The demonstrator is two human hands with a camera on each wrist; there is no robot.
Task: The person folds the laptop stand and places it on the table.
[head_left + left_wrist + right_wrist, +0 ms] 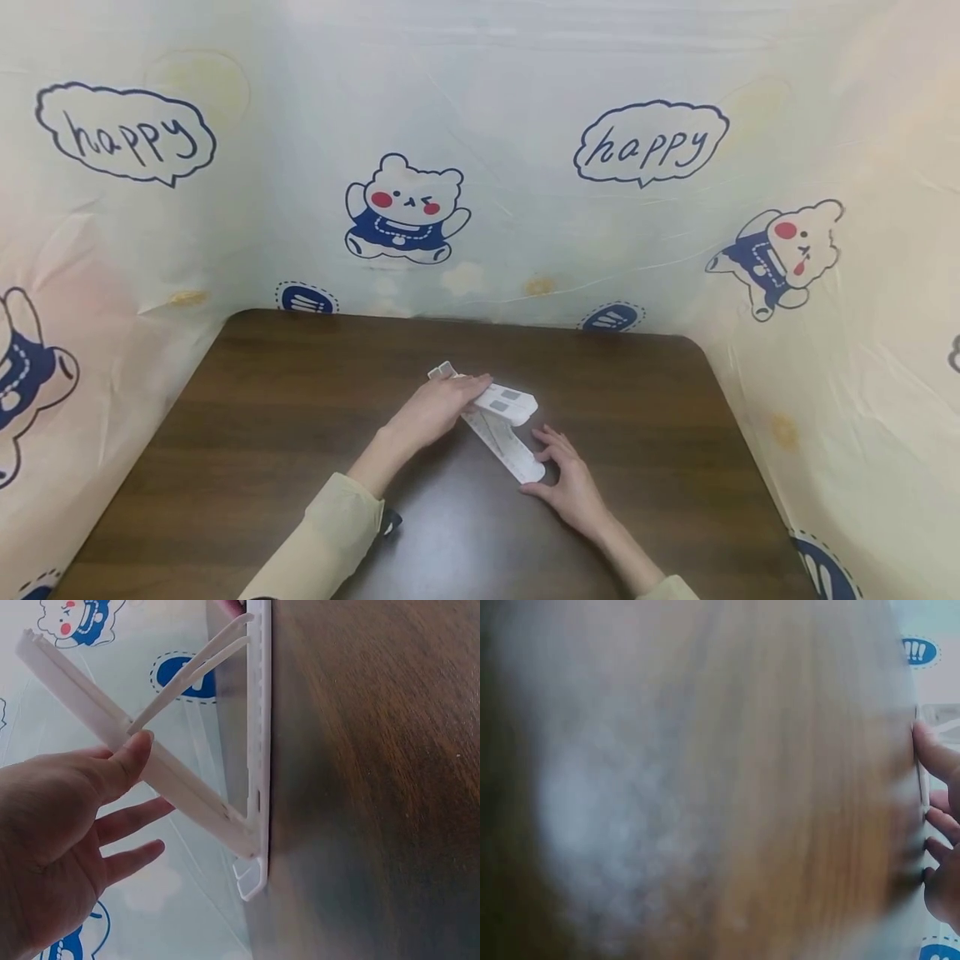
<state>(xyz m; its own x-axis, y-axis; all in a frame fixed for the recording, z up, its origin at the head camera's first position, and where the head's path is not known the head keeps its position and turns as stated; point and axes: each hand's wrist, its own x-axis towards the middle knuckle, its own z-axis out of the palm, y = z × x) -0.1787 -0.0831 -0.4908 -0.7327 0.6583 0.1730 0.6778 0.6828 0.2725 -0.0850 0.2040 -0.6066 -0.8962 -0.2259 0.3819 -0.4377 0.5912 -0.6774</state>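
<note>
Nearest to the person, the right hand (570, 487) lies low on the dark brown wooden table (262, 467), its fingers straight and a little spread; the fingertips (932, 754) touch the near end of the white folding plastic stand (501, 429), and they grip nothing. The base strip of the stand rests flat on the table, with its long axis running from this near-right end away and to the left; so the stand lies just ahead and left of the right hand. Further on, the left hand (442, 404) is over the far part of the stand; in the left wrist view its thumb (127, 757) presses on the raised upper arm of the stand (150, 761), which is lifted at an angle from the base and joined to it at a hinge, while the other fingers stay straight and relaxed; a thin strut stands between the two parts. Behind the table hangs a pale plastic curtain printed with cartoon bears (408, 208) and the word "happy".
</note>
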